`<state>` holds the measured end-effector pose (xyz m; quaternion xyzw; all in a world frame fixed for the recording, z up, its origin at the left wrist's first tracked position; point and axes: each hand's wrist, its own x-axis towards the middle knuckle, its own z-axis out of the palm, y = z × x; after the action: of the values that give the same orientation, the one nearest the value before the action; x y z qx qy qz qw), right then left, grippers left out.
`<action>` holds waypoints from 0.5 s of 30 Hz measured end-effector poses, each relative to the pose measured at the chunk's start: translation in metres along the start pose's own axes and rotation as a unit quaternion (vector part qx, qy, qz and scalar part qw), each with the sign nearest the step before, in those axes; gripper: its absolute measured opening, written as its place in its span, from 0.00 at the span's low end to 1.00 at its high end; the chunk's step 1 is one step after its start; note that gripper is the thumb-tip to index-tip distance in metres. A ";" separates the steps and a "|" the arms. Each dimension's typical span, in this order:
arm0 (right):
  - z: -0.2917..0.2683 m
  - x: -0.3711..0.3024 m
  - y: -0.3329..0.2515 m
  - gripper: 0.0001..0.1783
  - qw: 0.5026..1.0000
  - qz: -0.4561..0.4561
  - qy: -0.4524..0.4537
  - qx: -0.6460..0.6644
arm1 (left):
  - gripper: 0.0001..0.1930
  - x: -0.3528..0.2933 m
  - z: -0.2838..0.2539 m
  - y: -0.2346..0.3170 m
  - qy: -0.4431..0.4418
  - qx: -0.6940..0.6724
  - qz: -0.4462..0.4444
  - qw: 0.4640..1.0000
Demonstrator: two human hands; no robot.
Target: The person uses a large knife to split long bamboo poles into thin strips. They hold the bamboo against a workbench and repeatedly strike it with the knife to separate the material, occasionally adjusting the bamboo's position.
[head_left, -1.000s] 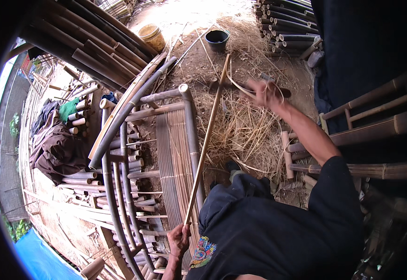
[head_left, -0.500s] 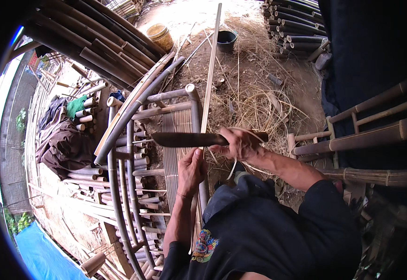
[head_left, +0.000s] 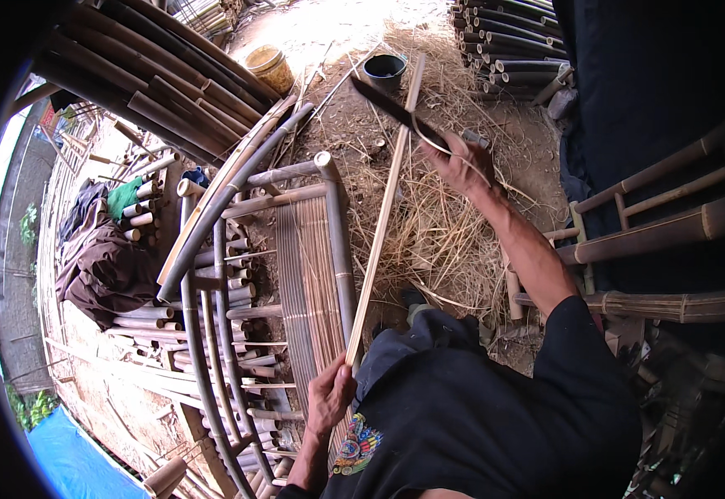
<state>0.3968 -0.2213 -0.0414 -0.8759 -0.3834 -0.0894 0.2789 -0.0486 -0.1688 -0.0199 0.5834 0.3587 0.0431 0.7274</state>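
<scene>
My left hand (head_left: 330, 394), low beside my lap, is closed around the near end of a long pale bamboo strip (head_left: 384, 223). The strip slants up and away from it, leaning slightly right. My right hand (head_left: 465, 165) reaches forward with its fingers wrapped round the handle of a machete (head_left: 386, 103). The dark, broad blade crosses the strip near its far end and points up to the left. A thin pale shaving curls beside the blade and my right fingers. The machete's handle is mostly hidden in my grip.
A bamboo seat frame (head_left: 341, 241) with a slatted surface stands left of the strip. Loose shavings (head_left: 437, 241) cover the ground ahead. A black bucket (head_left: 385, 71) and a yellow bucket (head_left: 268, 70) stand farther off. Stacked bamboo poles (head_left: 516, 41) lie at the far right.
My right hand and the machete have moved forward along the strip, and the blade has tilted from level. My left hand has come back toward my body with the strip.
</scene>
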 end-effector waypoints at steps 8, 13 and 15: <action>-0.015 0.030 0.049 0.33 0.998 0.032 -0.044 0.026 | 0.19 -0.062 -0.034 -0.034 -0.014 0.039 -0.013 0.999; -0.010 -0.008 -0.003 0.39 0.995 -0.101 -0.004 0.027 | 0.21 -0.065 -0.055 -0.043 -0.007 0.023 -0.021 0.999; -0.002 -0.009 0.015 0.41 0.974 -0.224 0.002 -0.042 | 0.21 -0.062 -0.061 -0.042 -0.010 0.035 -0.011 0.999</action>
<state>0.4014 -0.2362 -0.0494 -0.7788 -0.5650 -0.1669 0.2155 -0.1441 -0.1625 -0.0318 0.6050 0.3589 0.0164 0.7106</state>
